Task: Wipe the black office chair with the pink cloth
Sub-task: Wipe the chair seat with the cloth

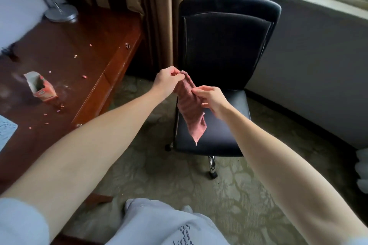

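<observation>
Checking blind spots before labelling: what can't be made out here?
Head view only.
black office chair: base mostly hidden under its seat.
pink cloth: parts covered by left hand and right hand.
carton on the desk: print too blurred to read.
lamp: cut off by the top edge.

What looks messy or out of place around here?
The wooden desk is messy: a torn-open orange carton stands on it, with small pink crumbs scattered around. The black office chair shows pale dusty marks along its backrest edges.

pink cloth [189, 109]: ribbed, hanging limp above seat | black office chair [225, 49]: upright, facing camera
</observation>
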The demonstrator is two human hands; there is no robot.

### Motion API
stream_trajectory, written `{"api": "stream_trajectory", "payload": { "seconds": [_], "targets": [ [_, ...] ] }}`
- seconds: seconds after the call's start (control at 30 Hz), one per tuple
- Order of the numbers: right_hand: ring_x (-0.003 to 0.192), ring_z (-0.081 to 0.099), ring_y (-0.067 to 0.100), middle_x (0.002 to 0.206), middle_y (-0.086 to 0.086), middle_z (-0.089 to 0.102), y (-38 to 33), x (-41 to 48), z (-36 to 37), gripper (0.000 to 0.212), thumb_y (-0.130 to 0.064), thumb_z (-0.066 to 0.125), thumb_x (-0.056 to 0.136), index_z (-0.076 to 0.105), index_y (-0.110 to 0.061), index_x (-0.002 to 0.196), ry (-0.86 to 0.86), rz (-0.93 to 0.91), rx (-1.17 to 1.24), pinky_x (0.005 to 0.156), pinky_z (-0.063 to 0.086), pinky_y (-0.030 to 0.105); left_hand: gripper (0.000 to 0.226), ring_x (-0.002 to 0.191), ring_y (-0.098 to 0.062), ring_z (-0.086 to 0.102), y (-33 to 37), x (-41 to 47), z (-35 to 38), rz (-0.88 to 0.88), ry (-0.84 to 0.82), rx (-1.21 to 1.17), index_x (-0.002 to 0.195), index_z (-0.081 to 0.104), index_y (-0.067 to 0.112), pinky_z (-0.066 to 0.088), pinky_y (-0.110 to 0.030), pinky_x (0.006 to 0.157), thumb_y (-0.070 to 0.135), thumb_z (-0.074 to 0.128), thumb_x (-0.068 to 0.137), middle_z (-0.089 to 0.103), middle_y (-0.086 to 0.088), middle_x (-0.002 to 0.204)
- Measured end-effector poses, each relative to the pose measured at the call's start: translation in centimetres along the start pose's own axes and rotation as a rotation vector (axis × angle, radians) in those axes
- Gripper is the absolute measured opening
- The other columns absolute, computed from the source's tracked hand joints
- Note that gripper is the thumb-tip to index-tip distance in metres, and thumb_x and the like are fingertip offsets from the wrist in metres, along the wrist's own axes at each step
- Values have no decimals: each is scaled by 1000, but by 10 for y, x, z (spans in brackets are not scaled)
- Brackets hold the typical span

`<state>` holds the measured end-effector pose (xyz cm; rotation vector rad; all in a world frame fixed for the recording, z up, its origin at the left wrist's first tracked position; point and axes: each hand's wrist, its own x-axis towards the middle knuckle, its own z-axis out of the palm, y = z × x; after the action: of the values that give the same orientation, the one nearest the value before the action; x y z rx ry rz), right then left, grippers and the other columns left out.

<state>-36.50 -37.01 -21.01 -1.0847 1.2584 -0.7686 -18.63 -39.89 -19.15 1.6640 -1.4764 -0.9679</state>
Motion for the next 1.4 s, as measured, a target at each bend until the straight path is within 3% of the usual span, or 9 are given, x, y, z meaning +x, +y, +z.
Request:
{"api": "stream_trajectory", "payload": {
  "seconds": [0.17,0.43,0.6,0.73,0.87,1.03,1.17,1.33,1.4],
  "targets": [
    [77,64,18,80,5,69,10,-4,-49,9,-21,70,87,74,-13,86,54,91,-72,74,51,33,12,87,-17,60,21,16,42,-14,48,80,92,65,19,39,-23,64,29,60,93,66,0,90],
    [57,61,15,68,2,66,21,22,-116,8,-11,67,85,69,-16,79,163,187,-154,52,46,21,23,99,-26,63,39,74,107,15,13,134,107,65,14,51,-38,86,32,54,97,68,-6,99],
    [53,60,13,64,0,65,25,63,-157,23,-29,66,90,64,-18,70,259,243,-197,55,46,23,25,102,-30,62,43,127,143,40,-28,206,109,60,14,49,-40,88,34,48,100,70,-9,104],
    [55,54,10,62,-5,60,25,99,-184,31,-36,63,92,61,-19,66,365,216,-314,55,41,24,27,97,-31,62,42,163,164,38,-61,222,111,57,14,47,-39,80,36,44,102,68,-9,97],
    [76,65,19,81,3,71,27,126,-205,29,-39,62,91,70,-14,81,393,147,-390,75,51,34,27,86,-26,64,41,185,183,-8,-114,190,105,54,18,48,-37,71,44,48,99,64,-1,83],
    [83,65,15,83,-5,71,23,143,-235,20,-37,61,92,72,-21,86,324,57,-442,76,48,29,36,88,-22,60,46,202,209,-103,-215,270,120,48,23,45,-34,73,44,60,92,64,-4,94],
    [88,68,11,88,-10,72,22,153,-272,14,-34,61,93,74,-29,95,191,6,-414,83,52,29,52,90,-28,66,54,203,241,-180,-336,296,133,44,34,55,-39,78,36,67,87,62,-4,88],
    [94,70,12,95,-9,75,17,166,-332,17,-33,59,95,74,-33,101,-56,-48,-392,94,53,38,59,119,-22,57,73,189,287,-207,-364,173,142,46,43,43,-37,103,32,69,88,61,-6,125],
    [93,69,10,94,-10,75,14,167,-354,17,-32,58,96,74,-31,103,-156,-48,-393,94,53,34,59,127,-23,51,85,179,306,-271,-306,87,144,45,43,45,-40,102,31,67,91,53,-7,140]
  ]
}}
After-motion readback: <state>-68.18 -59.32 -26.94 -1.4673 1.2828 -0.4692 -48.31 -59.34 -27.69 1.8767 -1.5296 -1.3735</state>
